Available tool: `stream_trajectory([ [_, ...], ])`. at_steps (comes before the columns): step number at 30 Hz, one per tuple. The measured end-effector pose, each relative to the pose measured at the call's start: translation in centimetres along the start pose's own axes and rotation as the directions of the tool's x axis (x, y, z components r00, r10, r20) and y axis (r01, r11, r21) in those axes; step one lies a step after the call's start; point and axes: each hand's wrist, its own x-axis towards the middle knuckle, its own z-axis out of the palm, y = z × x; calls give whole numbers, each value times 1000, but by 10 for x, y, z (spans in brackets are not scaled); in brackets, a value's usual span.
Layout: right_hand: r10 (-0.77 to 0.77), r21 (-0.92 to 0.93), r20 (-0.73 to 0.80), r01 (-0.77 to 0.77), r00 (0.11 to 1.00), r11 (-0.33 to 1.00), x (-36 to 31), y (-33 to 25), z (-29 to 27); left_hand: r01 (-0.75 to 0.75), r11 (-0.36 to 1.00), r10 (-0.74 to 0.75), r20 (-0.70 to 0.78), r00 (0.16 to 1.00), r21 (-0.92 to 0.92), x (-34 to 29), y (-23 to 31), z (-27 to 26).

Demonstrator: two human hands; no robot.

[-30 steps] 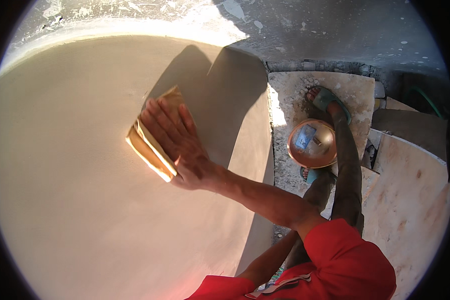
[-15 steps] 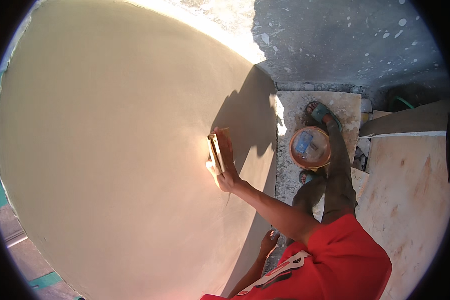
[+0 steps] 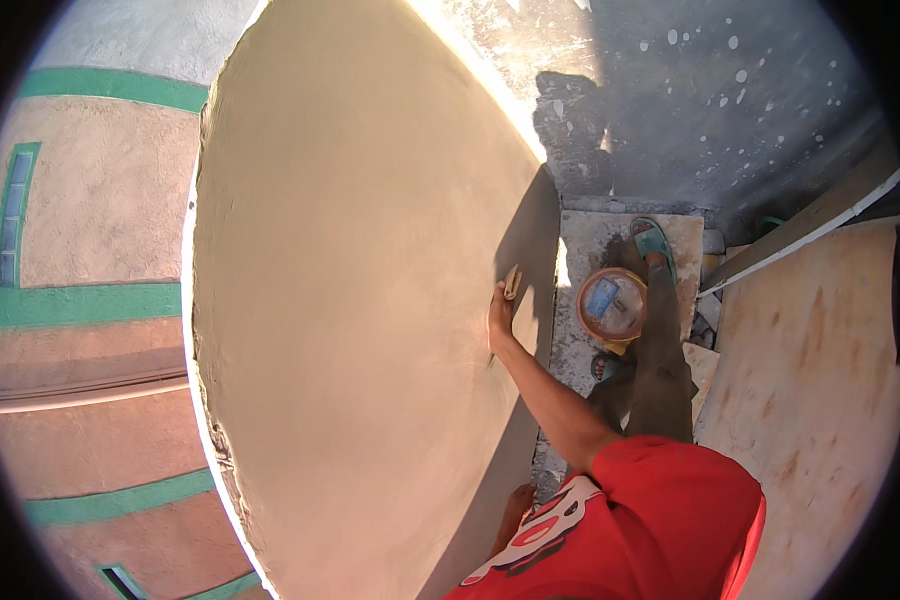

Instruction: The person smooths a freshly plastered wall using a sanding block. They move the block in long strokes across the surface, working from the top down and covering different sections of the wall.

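My right hand [image 3: 501,318] reaches over the smooth beige wall surface [image 3: 370,300], close to the shaded strip along its right edge. Its fingers are closed around a tan folded pad [image 3: 511,283], whose upper end sticks out above the fingers. How firmly the pad presses on the surface cannot be made out. Low in the picture, my left hand [image 3: 520,499] is down beside the lower right edge of the same surface, partly behind the red shirt [image 3: 660,520]. Its fingers are too hidden to read.
By my sandalled feet, an orange-rimmed bucket [image 3: 582,318] holds a blue item and cloudy contents. A grey paint-spattered wall [image 3: 710,100] rises beyond. Right of my legs lies a stained board [image 3: 800,400]. Past the beige surface's rough left edge stands a pink and green building [image 3: 100,200].
The view has swung so that the building at the left shows more and the beige surface looks narrower. My right hand, still holding the pad, appears farther right and is turned differently.
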Motion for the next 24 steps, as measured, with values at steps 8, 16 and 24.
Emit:
stream_trajectory([
  [8,-744,-393,426,846,515,361,-141,-34,72,45,901,-111,-129,985,-431,-70,29,5],
  [16,-599,-280,285,663,748,694,-75,-125,98,-124,934,6,-333,943,-334,-101,63,-31],
  [24,-490,-247,151,513,858,822,-90,-54,66,-132,948,34,-321,946,-290,-127,65,-35],
])
